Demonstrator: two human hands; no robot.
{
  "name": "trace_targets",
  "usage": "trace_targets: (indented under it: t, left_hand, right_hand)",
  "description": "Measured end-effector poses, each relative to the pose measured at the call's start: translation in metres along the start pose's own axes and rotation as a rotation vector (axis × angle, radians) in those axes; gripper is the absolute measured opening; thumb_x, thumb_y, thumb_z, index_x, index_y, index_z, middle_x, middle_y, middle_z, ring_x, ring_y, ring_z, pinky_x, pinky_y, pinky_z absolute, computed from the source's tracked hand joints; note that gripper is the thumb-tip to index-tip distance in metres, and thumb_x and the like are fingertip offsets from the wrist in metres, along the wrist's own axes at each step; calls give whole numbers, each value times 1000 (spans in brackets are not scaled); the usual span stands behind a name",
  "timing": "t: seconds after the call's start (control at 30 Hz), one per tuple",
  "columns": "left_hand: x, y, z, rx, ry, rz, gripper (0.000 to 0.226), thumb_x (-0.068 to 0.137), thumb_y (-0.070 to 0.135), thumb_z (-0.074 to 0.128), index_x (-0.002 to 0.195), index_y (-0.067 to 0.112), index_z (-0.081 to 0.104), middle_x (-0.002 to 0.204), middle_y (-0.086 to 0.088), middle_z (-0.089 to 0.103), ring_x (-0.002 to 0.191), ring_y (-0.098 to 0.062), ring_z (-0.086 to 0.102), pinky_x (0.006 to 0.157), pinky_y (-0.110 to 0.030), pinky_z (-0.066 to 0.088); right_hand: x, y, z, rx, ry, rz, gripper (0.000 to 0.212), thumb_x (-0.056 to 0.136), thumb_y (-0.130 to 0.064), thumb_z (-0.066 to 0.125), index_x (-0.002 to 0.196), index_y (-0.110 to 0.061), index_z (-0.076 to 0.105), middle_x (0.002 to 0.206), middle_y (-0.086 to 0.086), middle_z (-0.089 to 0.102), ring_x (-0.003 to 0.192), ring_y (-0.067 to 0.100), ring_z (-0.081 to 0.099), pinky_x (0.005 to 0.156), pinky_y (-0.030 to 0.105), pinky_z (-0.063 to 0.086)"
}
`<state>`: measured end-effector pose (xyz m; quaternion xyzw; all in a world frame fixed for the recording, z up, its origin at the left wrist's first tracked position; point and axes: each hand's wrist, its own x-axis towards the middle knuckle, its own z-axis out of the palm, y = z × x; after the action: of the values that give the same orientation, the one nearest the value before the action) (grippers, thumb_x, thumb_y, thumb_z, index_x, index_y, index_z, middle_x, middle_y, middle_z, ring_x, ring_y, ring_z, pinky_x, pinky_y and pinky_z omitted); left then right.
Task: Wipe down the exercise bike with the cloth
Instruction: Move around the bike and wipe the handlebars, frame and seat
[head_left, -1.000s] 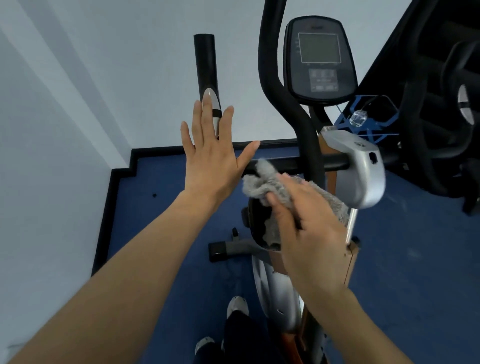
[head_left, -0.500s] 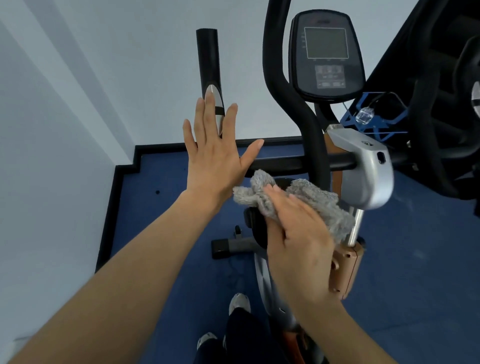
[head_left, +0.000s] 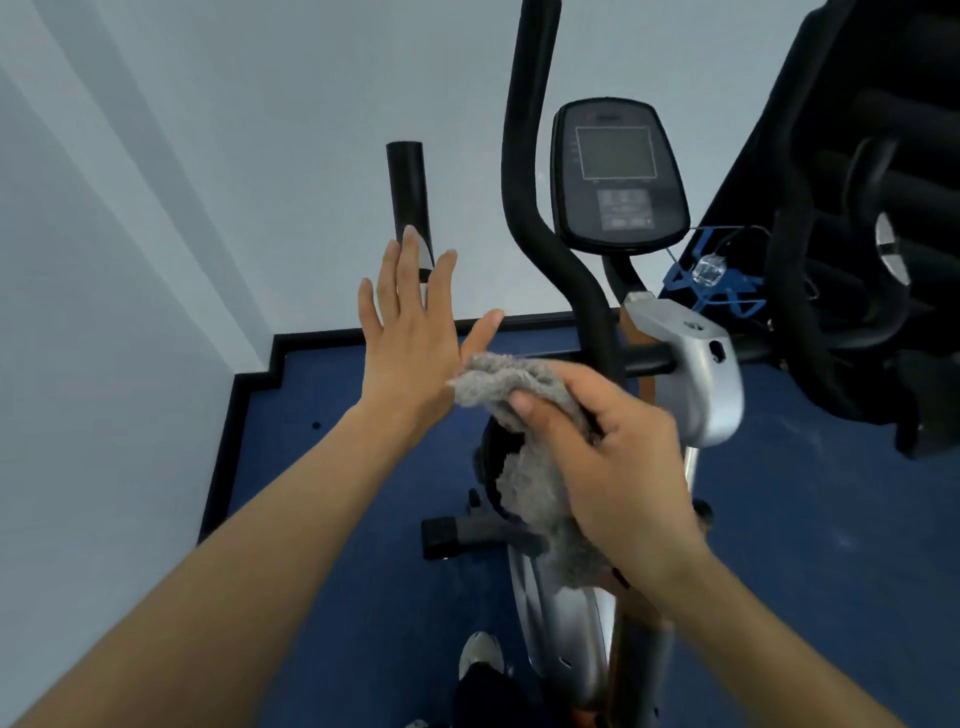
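Right hand (head_left: 618, 467), pinching the cloth (head_left: 524, 415), has dragged it along the bar (head_left: 649, 358) toward the spread left hand (head_left: 410, 343); that stretch looks wiped.

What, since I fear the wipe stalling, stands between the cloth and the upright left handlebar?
The open left hand is raised in front of the left handlebar, between it and the cloth that the right hand holds.

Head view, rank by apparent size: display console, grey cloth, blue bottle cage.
1-2. Black oval display console and fluffy grey cloth: look alike; cloth is nearer and partly under the right hand, so unranked.
3. Blue wire bottle cage: clearly smallest.
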<state>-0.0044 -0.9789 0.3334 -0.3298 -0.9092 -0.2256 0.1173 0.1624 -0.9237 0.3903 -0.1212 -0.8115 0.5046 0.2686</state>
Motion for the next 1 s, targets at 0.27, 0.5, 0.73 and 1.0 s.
trace_targets:
  t: [0.27, 0.5, 0.73, 1.0]
  left_hand:
    - [35, 1, -42, 24, 123, 14, 66, 90, 53, 25, 141, 12, 29, 155, -16, 10, 143, -30, 4, 114, -51, 10]
    - [31, -11, -65, 31, 131, -19, 58, 95, 48, 31, 141, 14, 27, 156, -14, 5, 143, -27, -1, 115, -48, 5]
    - [17, -14, -107, 31, 173, 44, 58, 94, 49, 31, 141, 14, 28, 156, -14, 6, 143, -28, 0, 115, -48, 5]
    - [-46, -30, -164, 10, 168, 177, 57, 96, 47, 31, 141, 13, 27, 157, -11, 4, 143, -26, -1, 116, -46, 5]
  right_hand:
    - [94, 0, -14, 29, 47, 6, 12, 84, -20, 66, 95, -20, 70, 84, -6, 72, 79, 6, 65, 74, 22, 53]
    - [118, -9, -15, -72, 83, -102, 18, 82, -27, 67, 78, -43, 62, 88, -15, 66, 80, -3, 62, 71, 14, 50]
    - [99, -53, -9, -92, 165, -182, 20, 83, -26, 66, 73, -43, 62, 80, -19, 66, 81, -5, 61, 73, 15, 48]
    - [29, -121, 14, -112, 326, -211, 17, 83, -26, 65, 78, -41, 63, 82, -23, 64, 77, -11, 59, 67, 8, 45]
